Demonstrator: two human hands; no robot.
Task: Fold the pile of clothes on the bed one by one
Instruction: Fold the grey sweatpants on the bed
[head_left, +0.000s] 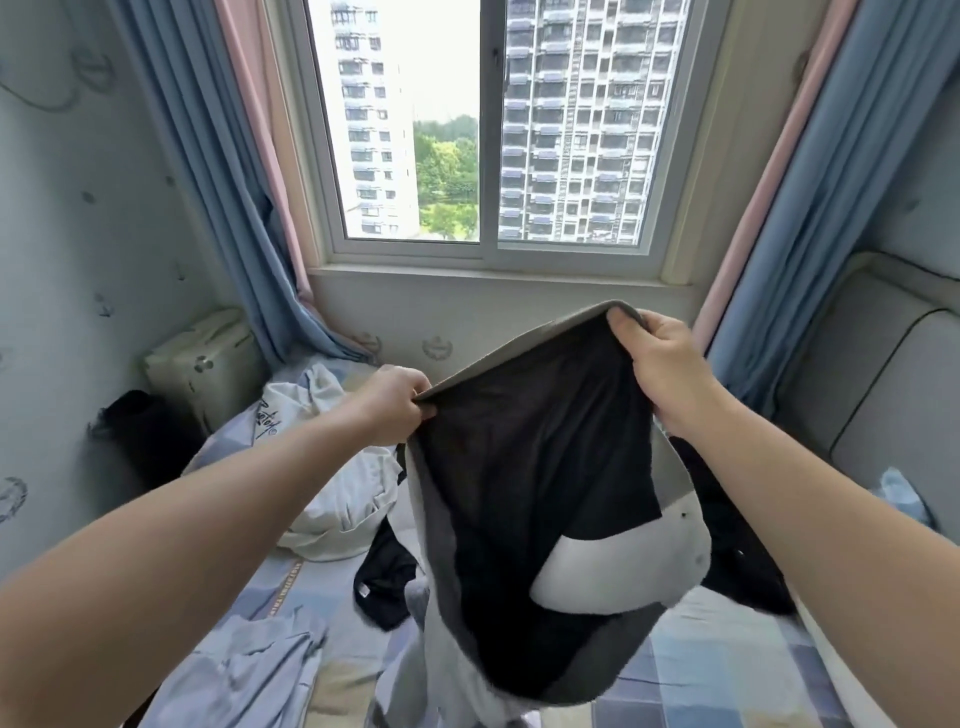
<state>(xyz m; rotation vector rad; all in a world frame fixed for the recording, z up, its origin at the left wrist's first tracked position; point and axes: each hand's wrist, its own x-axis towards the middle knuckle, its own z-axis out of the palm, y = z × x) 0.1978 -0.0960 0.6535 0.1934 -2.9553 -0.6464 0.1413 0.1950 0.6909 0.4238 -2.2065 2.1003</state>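
Both hands are engaged: I record the left hand (392, 402) pinching the grey hem of a black, grey and white garment (545, 467), and the right hand (660, 358) gripping the same hem, higher and further off. The garment hangs spread between them above the bed (727, 670), its lower end drooping towards the checked blue, cream and grey sheet; I cannot tell whether it touches.

Nearest on the bed, at lower left, lies a crumpled pale blue garment (244, 665). Just beyond it a printed strip of capital lettering (283, 587) runs along the sheet; I cannot read it. A small black garment (384, 577) lies beside the hanging cloth, with a small white tag at its near edge, text too small to make out. Behind it sits a heaped white garment (332, 488) bearing dark cursive script, partly folded under and not legible with certainty. To the right, dark clothing (737, 545) lies partly hidden behind the held garment.

Further back, a cream hard case (208, 364) stands against the left wall with a black bag (140, 431) before it. A padded headboard (883, 395) flanks the right side. Blue and pink curtains (218, 171) frame the window (488, 130), which shows tower blocks and trees.
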